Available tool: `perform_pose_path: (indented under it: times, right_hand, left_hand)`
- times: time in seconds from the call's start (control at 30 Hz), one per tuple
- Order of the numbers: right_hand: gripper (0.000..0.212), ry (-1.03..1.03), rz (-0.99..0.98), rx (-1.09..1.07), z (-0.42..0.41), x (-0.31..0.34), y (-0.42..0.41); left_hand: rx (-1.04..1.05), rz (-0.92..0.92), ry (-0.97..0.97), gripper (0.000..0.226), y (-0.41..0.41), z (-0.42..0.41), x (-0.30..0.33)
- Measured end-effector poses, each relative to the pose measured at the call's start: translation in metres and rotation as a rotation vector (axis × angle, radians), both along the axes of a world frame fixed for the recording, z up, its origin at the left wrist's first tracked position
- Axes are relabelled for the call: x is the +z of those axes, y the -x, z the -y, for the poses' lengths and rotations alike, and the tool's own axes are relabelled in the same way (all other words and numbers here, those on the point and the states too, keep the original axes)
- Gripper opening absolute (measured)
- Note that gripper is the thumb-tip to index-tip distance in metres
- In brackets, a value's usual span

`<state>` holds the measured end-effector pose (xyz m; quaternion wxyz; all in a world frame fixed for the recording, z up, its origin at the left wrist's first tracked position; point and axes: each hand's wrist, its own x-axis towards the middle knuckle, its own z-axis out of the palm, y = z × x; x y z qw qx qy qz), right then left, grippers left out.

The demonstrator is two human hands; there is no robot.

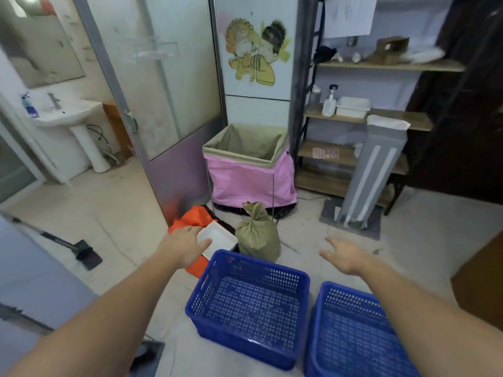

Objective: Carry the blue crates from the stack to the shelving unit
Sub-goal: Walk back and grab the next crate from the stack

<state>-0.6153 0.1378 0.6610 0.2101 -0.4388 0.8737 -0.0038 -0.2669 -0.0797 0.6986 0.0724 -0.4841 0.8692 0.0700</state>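
Note:
Two blue perforated crates stand on the floor in front of me. The left crate (249,308) is single and empty. The right crate (353,336) sits nested on at least one more. My left hand (185,247) hovers open above the left crate's far left corner, holding nothing. To the right, beyond the right crate, my right hand (343,254) is spread open and empty. The shelving unit (351,156) with wooden boards stands at the back right.
A tied olive sack (257,234), a white tray (217,238) and orange fabric (194,217) lie just beyond the crates. A pink laundry hamper (249,170) stands behind them. A grey column-like object (373,170) leans on the shelving. A glass door (152,104) and a sink (62,112) are at left.

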Motion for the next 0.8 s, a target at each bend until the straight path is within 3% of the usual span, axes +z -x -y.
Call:
perform_pose_path:
  times: [0.37,0.47,0.5,0.63,0.8]
  right_hand:
    - [0.069,-0.172,0.272,-0.280,0.067,-0.127,0.043]
    - [0.084,-0.160,0.347,-0.387,0.085,-0.172,0.041]
    - [0.090,-0.152,0.369,-0.432,0.091,-0.192,0.041]
    - [0.071,-0.174,0.440,-0.621,0.106,-0.301,0.040]
    - [0.071,-0.237,0.517,-0.716,0.110,-0.452,0.024]
  left_hand:
    - [-0.009,-0.003,-0.270,0.076,0.074,0.157,-0.130]
    - [-0.032,0.057,-0.316,0.076,0.078,0.199,-0.184]
    - [-0.038,0.074,-0.325,0.075,0.079,0.211,-0.203]
    - [0.010,0.103,-0.405,0.063,0.077,0.244,-0.297]
    - [0.120,0.061,-0.486,0.055,0.069,0.269,-0.448]
